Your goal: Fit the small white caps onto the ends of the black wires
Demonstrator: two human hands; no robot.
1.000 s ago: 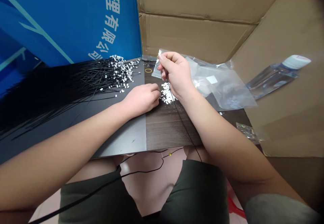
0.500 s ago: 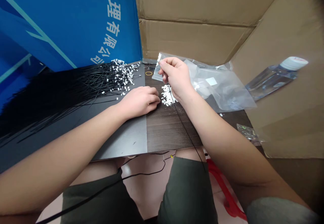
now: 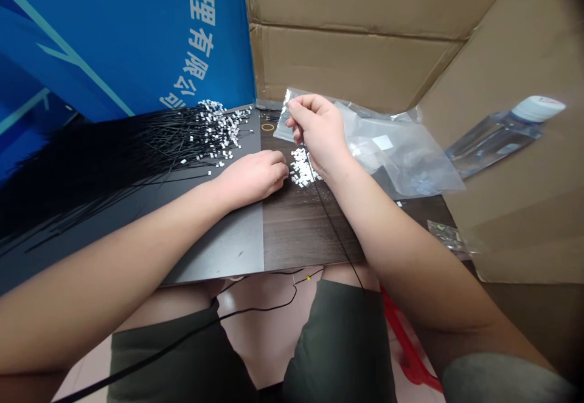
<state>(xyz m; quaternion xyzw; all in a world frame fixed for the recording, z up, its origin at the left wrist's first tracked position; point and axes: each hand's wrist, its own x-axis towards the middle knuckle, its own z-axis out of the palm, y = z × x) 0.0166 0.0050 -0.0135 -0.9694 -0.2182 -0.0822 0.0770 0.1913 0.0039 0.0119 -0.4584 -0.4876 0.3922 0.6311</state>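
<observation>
My left hand (image 3: 253,175) rests knuckles-up on the dark table (image 3: 296,233), fingers curled, fingertips at the edge of a small heap of white plastic pieces (image 3: 302,171). What the fingers pinch, if anything, is hidden. My right hand (image 3: 317,129) hovers just above that heap, thumb and forefinger pinched on the upper end of a thin black cable (image 3: 331,223) that runs down past my wrist and off the table's front edge.
A big fan of black cables with white end pieces (image 3: 137,148) covers the table's left. Clear plastic bags (image 3: 396,154) lie right of my hands, a small packet (image 3: 449,237) at the right edge. Cardboard walls, a blue banner and a water bottle (image 3: 499,135) surround the table.
Both hands stay in nearly the same place; only the head camera has shifted slightly.
</observation>
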